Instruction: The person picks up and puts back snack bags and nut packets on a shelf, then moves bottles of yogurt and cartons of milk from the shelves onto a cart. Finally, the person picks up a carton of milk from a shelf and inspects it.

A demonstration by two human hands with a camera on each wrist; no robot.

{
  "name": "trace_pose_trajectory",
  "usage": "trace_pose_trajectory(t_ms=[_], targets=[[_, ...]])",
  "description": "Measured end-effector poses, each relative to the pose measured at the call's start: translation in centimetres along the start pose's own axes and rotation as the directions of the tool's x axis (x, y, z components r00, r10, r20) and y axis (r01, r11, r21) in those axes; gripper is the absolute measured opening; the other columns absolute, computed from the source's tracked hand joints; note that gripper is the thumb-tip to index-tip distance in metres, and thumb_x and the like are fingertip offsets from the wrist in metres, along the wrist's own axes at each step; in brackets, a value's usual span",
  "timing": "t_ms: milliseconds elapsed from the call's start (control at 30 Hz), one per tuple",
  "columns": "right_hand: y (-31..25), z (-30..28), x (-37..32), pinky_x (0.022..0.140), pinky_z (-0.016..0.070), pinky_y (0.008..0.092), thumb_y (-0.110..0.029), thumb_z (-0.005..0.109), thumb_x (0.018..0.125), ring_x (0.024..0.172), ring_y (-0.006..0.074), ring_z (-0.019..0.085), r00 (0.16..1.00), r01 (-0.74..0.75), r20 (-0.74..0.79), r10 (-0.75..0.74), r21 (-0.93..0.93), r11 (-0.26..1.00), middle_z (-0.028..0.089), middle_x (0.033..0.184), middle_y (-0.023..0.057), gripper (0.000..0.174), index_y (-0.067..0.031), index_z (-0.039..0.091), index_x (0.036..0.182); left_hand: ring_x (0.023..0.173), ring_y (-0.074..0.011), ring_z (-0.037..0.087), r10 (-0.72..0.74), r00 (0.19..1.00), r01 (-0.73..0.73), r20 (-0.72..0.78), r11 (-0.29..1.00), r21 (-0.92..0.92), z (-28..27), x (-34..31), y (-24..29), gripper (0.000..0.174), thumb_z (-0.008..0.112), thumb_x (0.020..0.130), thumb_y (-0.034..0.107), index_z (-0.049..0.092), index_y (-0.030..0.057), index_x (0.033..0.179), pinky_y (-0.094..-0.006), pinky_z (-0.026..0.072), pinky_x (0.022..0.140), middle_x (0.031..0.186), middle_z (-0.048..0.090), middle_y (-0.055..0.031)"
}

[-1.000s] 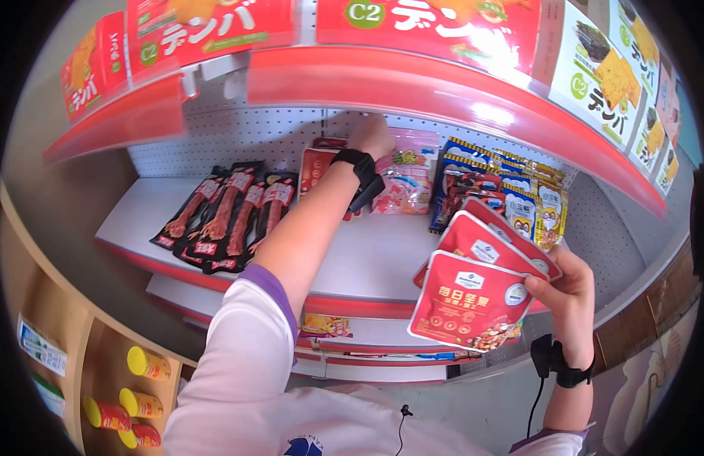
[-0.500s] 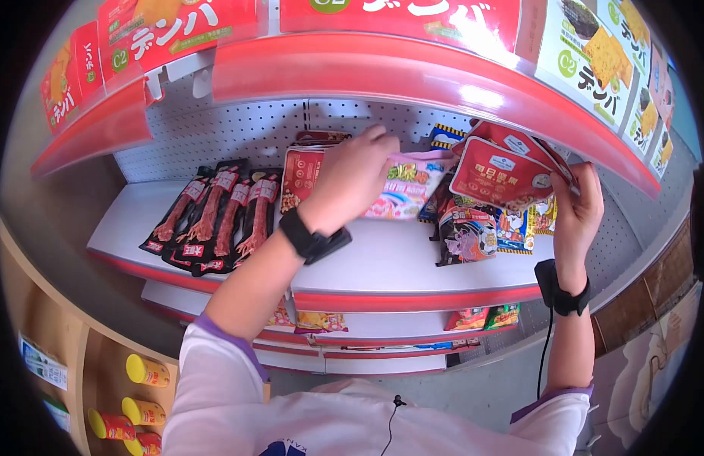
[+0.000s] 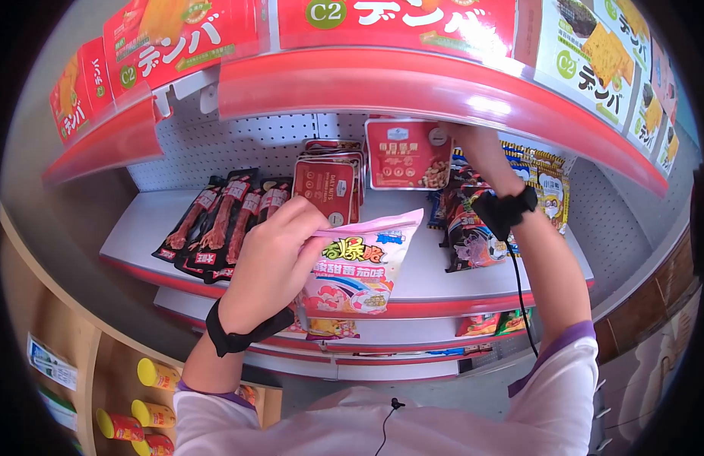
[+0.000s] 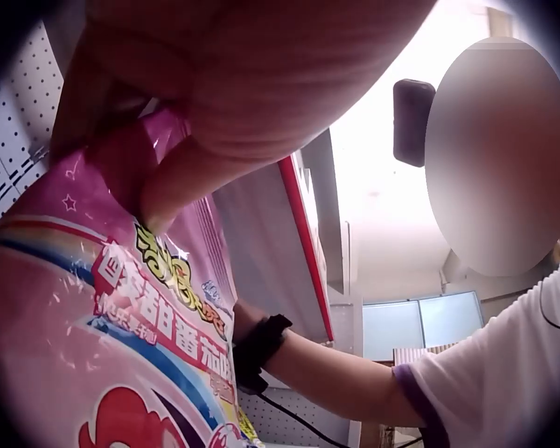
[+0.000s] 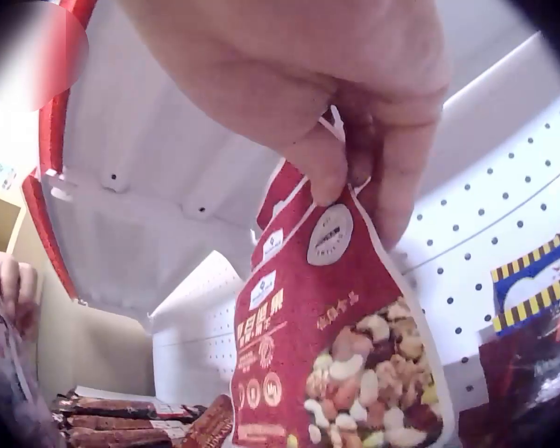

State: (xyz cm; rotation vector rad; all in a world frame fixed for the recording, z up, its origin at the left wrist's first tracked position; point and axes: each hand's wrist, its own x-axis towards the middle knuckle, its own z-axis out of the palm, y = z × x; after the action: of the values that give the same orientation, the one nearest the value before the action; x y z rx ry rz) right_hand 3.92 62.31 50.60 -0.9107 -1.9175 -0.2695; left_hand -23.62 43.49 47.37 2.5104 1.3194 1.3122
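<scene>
The left hand is pinching the pink snack bag along its top seam, and the bag is hanging in front of the red shelf edge. The right hand is holding the red nut pouches by an upper corner, thumb against fingers; they are hanging upright under the upper shelf, beside the pouch stack. How many pouches it is holding, I cannot tell.

I judge that the pink bag is being light and soft, with a slippery film, so its flat top seam is offering the safest hold — squeezing the body could be crushing what is inside. The pouches are seeming a little heavier and stiffer, but smooth; by one corner they could be sliding apart or turning, so a wider hold over the top edges would be keeping them together.

Compared with half a second ago, the pink bag is now hanging nearer to the person, no longer over the shelf. The pouches are now showing more to the middle — before, they were hanging farther right, fanned.
</scene>
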Motion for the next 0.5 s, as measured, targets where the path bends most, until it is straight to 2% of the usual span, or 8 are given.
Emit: trace_pose_trajectory(t_ms=[33,67,133,167,233,367,433,500], targets=[[0.0,0.9,0.2,0.07,0.0468,0.0321,-0.002,0.059,0.078,0.078,0.02,0.06,1.0,0.01,0.028,-0.013,0.122,0.993,0.063,0.085,0.0137,0.021,0.0052,0.056,0.097,0.072,-0.0245,0.055,0.0,1.0,0.0,0.004,1.0,0.004,-0.2,-0.2,-0.2,0.009,0.059,0.076,-0.001,0.055,-0.0046,0.083,-0.0296,0.044,0.061,0.081,0.053,-0.0113],[1.1,2.1,0.2,0.07,0.0468,0.0321,-0.002,0.059,0.078,0.078,0.02,0.06,1.0,0.006,0.025,-0.01,0.125,0.992,0.063,0.085,0.0137,0.021,0.0052,0.056,0.097,0.071,-0.0233,0.055,-0.015,1.0,0.015,-0.01,1.0,-0.007,-0.3,-0.4,-0.5,0.008,0.059,0.077,-0.001,0.055,-0.0048,0.083,-0.0289,0.0437,0.061,0.081,0.053,-0.0109],[2.7,4.0,0.0,0.081,0.0458,0.0397,-0.008,0.062,0.077,0.095,0.0372,0.058,0.996,-0.036,0.09,0.013,0.265,0.963,0.061,0.098,0.0226,0.028,0.0029,0.058,0.102,0.071,-0.0222,0.055,-0.026,0.999,0.026,-0.022,1.0,-0.016,-0.6,-0.7,-1.1,0.008,0.059,0.077,-0.001,0.055,-0.0051,0.083,-0.0283,0.0435,0.06,0.081,0.053,-0.0104],[3.2,4.1,-0.1,0.081,0.0458,0.0397,-0.008,0.062,0.077,0.095,0.0372,0.058,0.996,-0.038,0.088,0.014,0.269,0.962,0.061,0.098,0.0226,0.028,0.0029,0.058,0.102,0.072,-0.0264,0.056,-0.036,0.999,0.035,-0.025,0.999,-0.025,-0.7,-0.7,-1.2,0.008,0.058,0.078,0.001,0.056,-0.0033,0.084,-0.0316,0.044,0.061,0.082,0.054,-0.0116],[2.7,3.9,-0.8,0.084,0.0459,0.039,-0.008,0.064,0.074,0.097,0.0378,0.057,0.929,-0.264,0.298,0.22,0.119,0.957,0.062,0.097,0.0223,0.03,0.0015,0.06,0.102,0.073,-0.0305,0.057,-0.049,0.998,0.048,-0.03,0.998,-0.039,-0.8,-0.9,-1.4,0.008,0.057,0.078,0.003,0.058,-0.0015,0.085,-0.035,0.0446,0.063,0.083,0.054,-0.0129],[1.5,4.5,-1.5,0.082,0.0469,0.0396,-0.014,0.064,0.075,0.094,0.0356,0.059,0.91,-0.227,0.348,0.225,-0.035,0.973,0.064,0.093,0.0194,0.029,-0.002,0.062,0.102,0.074,-0.0313,0.056,-0.06,0.998,0.06,-0.01,0.997,-0.044,-0.5,0.1,-1.8,0.009,0.058,0.078,0.004,0.057,-0.0022,0.085,-0.0351,0.0435,0.064,0.081,0.053,-0.0144],[1.1,5.0,-1.8,0.078,0.0481,0.0407,-0.02,0.062,0.077,0.088,0.0333,0.061,0.902,-0.195,0.313,0.299,-0.323,0.926,0.065,0.09,0.0164,0.026,-0.0052,0.064,0.099,0.075,-0.0317,0.055,-0.049,0.999,0.048,-0.008,0.996,-0.072,0.3,1.1,-2.2,0.01,0.058,0.078,0.004,0.056,-0.0024,0.085,-0.0355,0.0432,0.065,0.08,0.053,-0.0148],[1.5,5.0,-1.8,0.076,0.0485,0.0412,-0.021,0.062,0.078,0.085,0.0328,0.062,0.903,-0.146,0.333,0.271,-0.356,0.923,0.065,0.089,0.0159,0.023,-0.0053,0.066,0.094,0.077,-0.0326,0.054,-0.033,0.999,0.036,0.025,0.994,-0.107,1.2,2.3,-2.5,0.01,0.058,0.077,0.004,0.055,-0.0028,0.084,-0.0371,0.0427,0.067,0.079,0.052,-0.0154]])
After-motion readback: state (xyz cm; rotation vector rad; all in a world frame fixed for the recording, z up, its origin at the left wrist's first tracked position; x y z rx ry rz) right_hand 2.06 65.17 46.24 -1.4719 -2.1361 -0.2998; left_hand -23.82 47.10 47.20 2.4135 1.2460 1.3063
